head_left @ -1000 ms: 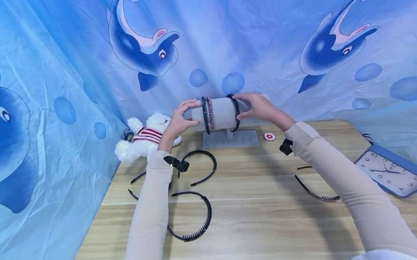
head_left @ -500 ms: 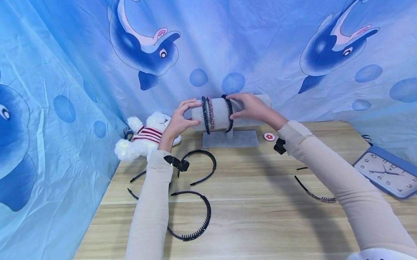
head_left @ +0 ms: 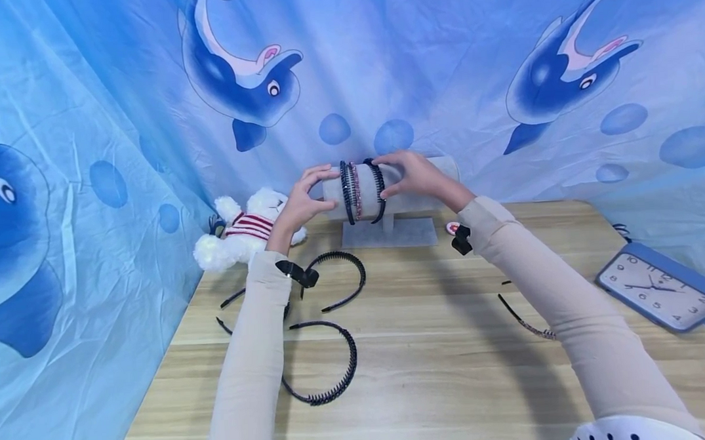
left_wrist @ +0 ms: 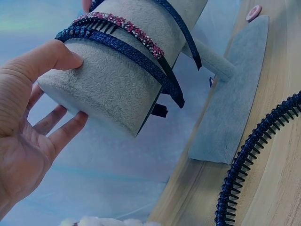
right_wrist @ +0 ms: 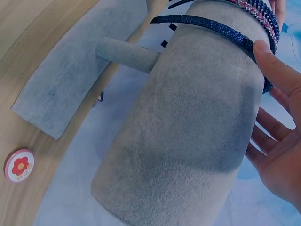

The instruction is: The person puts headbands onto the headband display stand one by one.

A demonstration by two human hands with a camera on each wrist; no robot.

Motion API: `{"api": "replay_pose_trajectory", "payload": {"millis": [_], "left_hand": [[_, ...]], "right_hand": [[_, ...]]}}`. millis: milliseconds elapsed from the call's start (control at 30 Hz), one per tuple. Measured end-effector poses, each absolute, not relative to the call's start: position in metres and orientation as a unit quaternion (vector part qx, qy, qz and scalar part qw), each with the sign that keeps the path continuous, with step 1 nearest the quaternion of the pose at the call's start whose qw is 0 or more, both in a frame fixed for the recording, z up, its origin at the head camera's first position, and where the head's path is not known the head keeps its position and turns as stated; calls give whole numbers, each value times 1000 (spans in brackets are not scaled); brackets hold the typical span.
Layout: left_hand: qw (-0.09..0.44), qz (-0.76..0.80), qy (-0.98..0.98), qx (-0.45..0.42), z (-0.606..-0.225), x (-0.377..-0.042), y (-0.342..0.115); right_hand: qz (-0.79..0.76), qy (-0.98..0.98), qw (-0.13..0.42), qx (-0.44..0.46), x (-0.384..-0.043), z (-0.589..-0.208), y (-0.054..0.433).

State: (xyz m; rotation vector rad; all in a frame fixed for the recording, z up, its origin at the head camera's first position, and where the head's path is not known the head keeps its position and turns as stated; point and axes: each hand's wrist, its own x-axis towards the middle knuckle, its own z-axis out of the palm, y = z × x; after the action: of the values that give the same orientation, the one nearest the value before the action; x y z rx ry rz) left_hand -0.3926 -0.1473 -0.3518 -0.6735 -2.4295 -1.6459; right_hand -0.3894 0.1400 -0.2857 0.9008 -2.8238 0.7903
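A grey velvet headband stand has its roll raised sideways on a post above a flat base. Toward its left end sit a glittery dark headband and, beside it, a pink-jewelled headband. My left hand holds the roll's left end, thumb on the front and fingers behind. With my right hand I grip another dark glittery headband on the roll; the thumb lies at its front edge, and the fingers reach round the roll's far side. A narrow strip of grey separates it from the pink-jewelled one.
Black toothed headbands lie on the wooden table at left, partly under my left forearm. One more headband is by my right sleeve. Around them are a white plush toy, a blue clock and a flower badge.
My right hand has slid its dark headband left along the roll, closer to the pink-jewelled one. The left hand has stayed at the roll's end.
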Motion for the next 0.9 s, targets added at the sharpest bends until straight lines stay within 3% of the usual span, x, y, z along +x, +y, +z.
{"api": "replay_pose_trajectory", "payload": {"millis": [433,900], "left_hand": [[63,-553,-799,-227,-352,-394,-147],[48,-544,-806,-228,-324,-365,-141]], "right_hand": [[265,-924,34,273,-391,-285,129],[266,-921,36,282,-394,-285,122]]}}
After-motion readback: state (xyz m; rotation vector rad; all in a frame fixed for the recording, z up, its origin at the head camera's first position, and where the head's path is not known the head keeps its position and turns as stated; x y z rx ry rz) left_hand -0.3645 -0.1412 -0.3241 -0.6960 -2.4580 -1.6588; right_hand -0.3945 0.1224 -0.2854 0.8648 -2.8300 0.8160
